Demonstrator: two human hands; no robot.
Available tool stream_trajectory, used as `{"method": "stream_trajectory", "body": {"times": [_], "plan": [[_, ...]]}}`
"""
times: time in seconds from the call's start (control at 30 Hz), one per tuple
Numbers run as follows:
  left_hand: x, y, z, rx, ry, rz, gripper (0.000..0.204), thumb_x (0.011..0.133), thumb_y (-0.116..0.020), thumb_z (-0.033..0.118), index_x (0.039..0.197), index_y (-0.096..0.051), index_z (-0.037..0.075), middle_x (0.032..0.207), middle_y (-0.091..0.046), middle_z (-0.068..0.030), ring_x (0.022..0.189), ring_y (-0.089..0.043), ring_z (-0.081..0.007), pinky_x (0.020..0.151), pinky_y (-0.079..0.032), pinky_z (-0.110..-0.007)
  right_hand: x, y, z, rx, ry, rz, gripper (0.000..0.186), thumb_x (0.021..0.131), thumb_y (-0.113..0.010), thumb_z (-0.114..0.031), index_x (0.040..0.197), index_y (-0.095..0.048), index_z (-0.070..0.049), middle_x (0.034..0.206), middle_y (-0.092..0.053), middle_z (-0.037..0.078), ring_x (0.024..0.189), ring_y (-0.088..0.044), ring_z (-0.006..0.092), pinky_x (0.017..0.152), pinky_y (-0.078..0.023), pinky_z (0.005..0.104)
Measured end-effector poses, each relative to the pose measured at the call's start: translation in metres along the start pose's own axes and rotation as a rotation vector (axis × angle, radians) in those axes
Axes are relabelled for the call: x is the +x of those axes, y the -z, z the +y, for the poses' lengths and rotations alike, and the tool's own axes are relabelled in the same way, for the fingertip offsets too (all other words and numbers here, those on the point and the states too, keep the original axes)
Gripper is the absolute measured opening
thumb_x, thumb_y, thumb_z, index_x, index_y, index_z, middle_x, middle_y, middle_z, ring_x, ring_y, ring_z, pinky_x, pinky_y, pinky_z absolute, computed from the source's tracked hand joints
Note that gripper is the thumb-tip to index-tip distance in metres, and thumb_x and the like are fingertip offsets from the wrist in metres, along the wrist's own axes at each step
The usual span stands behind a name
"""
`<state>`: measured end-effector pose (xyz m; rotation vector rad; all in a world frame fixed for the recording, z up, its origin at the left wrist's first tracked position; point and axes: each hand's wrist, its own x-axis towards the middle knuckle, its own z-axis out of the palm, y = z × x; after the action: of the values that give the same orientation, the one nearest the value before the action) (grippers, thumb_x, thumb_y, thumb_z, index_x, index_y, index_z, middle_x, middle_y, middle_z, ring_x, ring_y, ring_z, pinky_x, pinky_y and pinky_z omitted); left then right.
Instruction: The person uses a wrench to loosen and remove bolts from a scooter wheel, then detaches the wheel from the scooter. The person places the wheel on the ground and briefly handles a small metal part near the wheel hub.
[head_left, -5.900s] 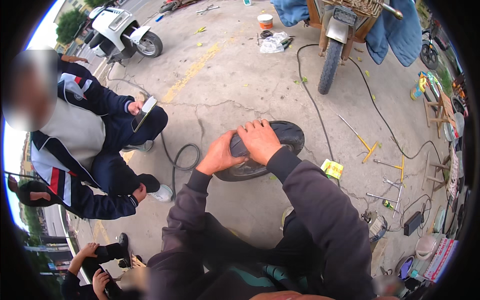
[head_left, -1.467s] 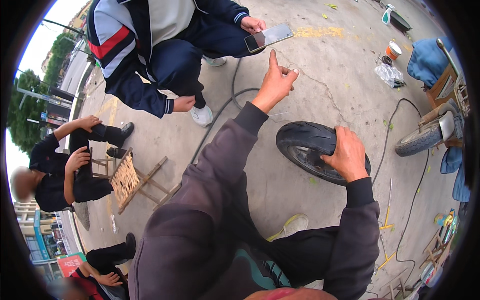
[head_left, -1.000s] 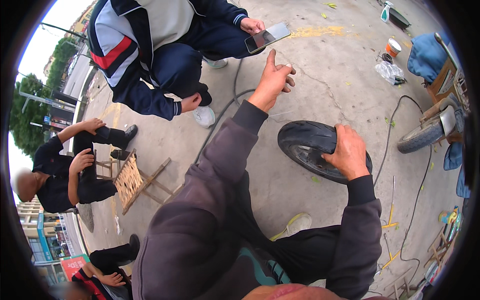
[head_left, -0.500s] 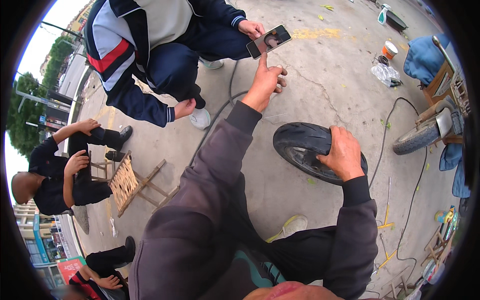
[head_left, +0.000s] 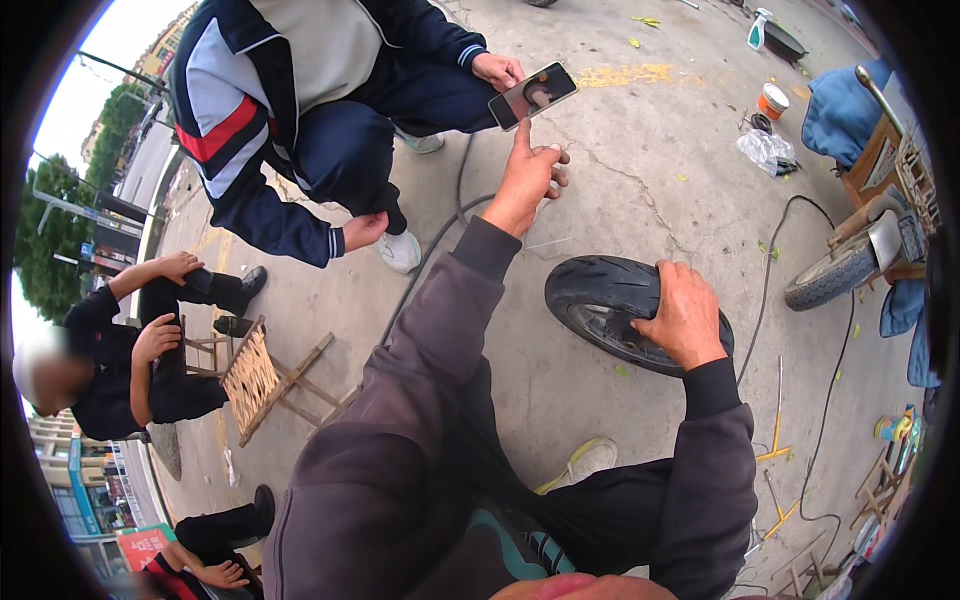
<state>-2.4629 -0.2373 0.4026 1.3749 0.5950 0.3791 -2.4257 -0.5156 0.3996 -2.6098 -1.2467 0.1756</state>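
My right hand grips the top of a black motorcycle wheel, fingers over the tread and thumb toward the rim. The wheel stands tilted on the concrete in front of me. Ahead of it, my left hand reaches out holding nothing, its index finger stretched and the others loosely bent. That fingertip is at the lower edge of a phone; whether it touches the screen I cannot tell. A crouching person in a dark, white and red jacket holds the phone, whose screen shows a dark round shape.
A black hose runs along the ground to my left, near a folding stool. Two other people sit farther left. On the right are a thin cable, yellow-handled tools, a vehicle's tyre, a plastic bag and a small tub.
The phone has shifted slightly left and tilted, and my left fingertip remains at its lower edge. A seated person on the left has tipped their head. My right hand stays on the wheel.
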Motion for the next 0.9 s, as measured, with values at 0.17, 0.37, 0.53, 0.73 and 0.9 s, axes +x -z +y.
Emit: {"method": "stream_trajectory", "body": {"times": [0.17,0.37,0.53,0.73,0.9], "plan": [[-0.002,-0.001,0.0,0.004,-0.002,-0.009,0.079,0.096,-0.051,0.016,0.158,-0.002,0.008,0.098,-0.063,-0.0063,0.068,-0.059,-0.0119,0.053,-0.044,-0.025,0.0,0.001,-0.003,-0.001,0.008,0.035,0.057,0.056,-0.09,-0.022,0.099,-0.056,-0.005,0.096,-0.061,0.015,0.095,-0.06,0.0348,0.08,-0.048,0.0443],[-0.002,0.001,0.001,0.005,-0.008,-0.019,0.079,0.096,-0.051,0.017,0.158,-0.003,0.008,0.099,-0.062,-0.0063,0.069,-0.059,-0.0116,0.054,-0.044,-0.025,-0.002,-0.002,-0.003,0.007,0.014,0.046,0.059,0.057,-0.09,-0.022,0.102,-0.056,-0.005,0.096,-0.06,0.015,0.095,-0.06,0.0343,0.08,-0.049,0.0443],[-0.001,-0.001,0.001,0.014,-0.007,-0.021,0.08,0.096,-0.052,0.019,0.158,-0.003,0.008,0.099,-0.062,-0.0062,0.069,-0.058,-0.0115,0.055,-0.045,-0.026,-0.001,0.001,-0.003,0.004,0.008,0.04,0.061,0.057,-0.09,-0.022,0.104,-0.056,-0.005,0.097,-0.06,0.015,0.096,-0.059,0.0352,0.08,-0.049,0.0449],[-0.031,-0.022,0.011,0.226,-0.372,-0.141,0.085,0.096,-0.059,0.019,0.158,-0.002,0.006,0.099,-0.061,-0.0074,0.067,-0.057,-0.01,0.055,-0.045,-0.024,0.0,0.003,-0.003,-0.009,-0.002,0.027,0.06,0.056,-0.09,-0.022,0.102,-0.056,-0.005,0.098,-0.06,0.014,0.096,-0.06,0.0343,0.08,-0.049,0.0443],[-0.049,-0.041,-0.008,0.333,-0.605,-0.234,0.087,0.096,-0.058,0.017,0.157,0.002,0.005,0.1,-0.06,-0.0092,0.065,-0.055,-0.0105,0.052,-0.044,-0.024,0.001,0.006,-0.009,0.006,-0.018,0.004,0.06,0.057,-0.09,-0.023,0.103,-0.057,-0.004,0.099,-0.061,0.014,0.097,-0.06,0.0344,0.082,-0.049,0.0441]]}}
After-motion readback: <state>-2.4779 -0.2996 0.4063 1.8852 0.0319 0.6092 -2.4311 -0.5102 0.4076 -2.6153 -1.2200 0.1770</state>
